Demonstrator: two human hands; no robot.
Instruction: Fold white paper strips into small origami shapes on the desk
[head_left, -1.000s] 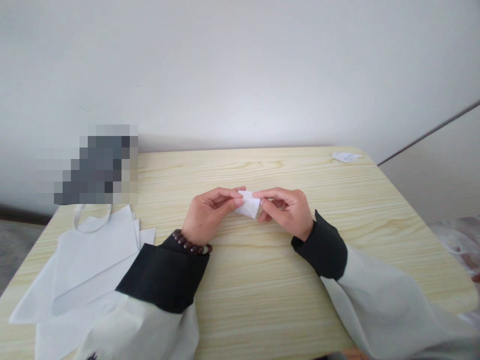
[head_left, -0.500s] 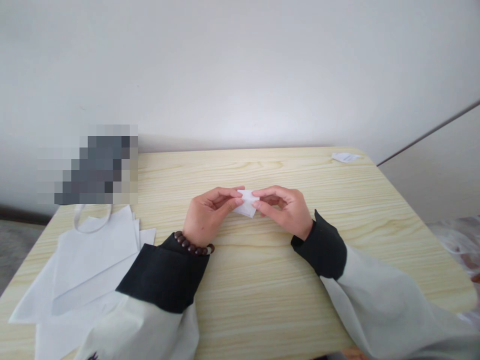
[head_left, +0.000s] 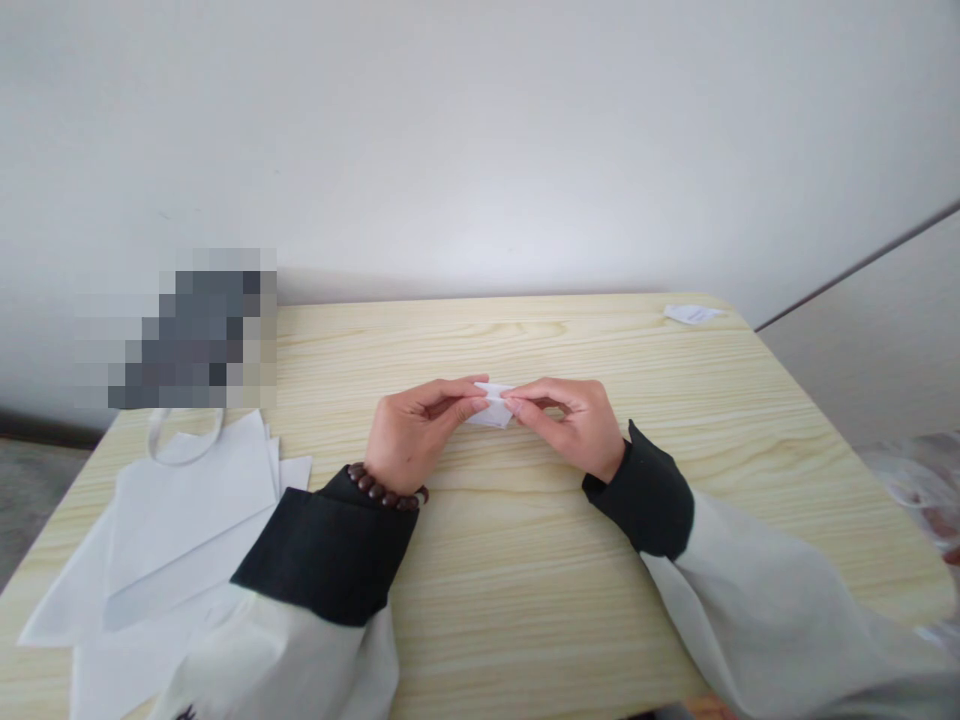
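Both hands on one small folded white paper piece [head_left: 494, 413], pinched from opposite ends. Left hand [head_left: 412, 430] grips its left end, thumb on the near face, index finger along the far edge. Right hand [head_left: 574, 415] grips the right end the same way, thumb and index tips close together. Fingertips of the two hands near each other, paper showing in the gap between. Paper sits over the middle of the pale wood-grain table [head_left: 517, 600]; can't tell if it touches the surface

Left wrist: dark brown round-bead bracelet [head_left: 382, 493], next to a black fabric cuff [head_left: 326, 555] on a light grey sleeve. Right sleeve matches

Table left: overlapping stack of flat white paper sheets [head_left: 187, 530], thin white curved band [head_left: 184, 458] at its far end. Beyond that, a dark pixelated block [head_left: 187, 340], contents unreadable. Far right corner: another small white folded paper [head_left: 691, 314], lying well apart from the hands
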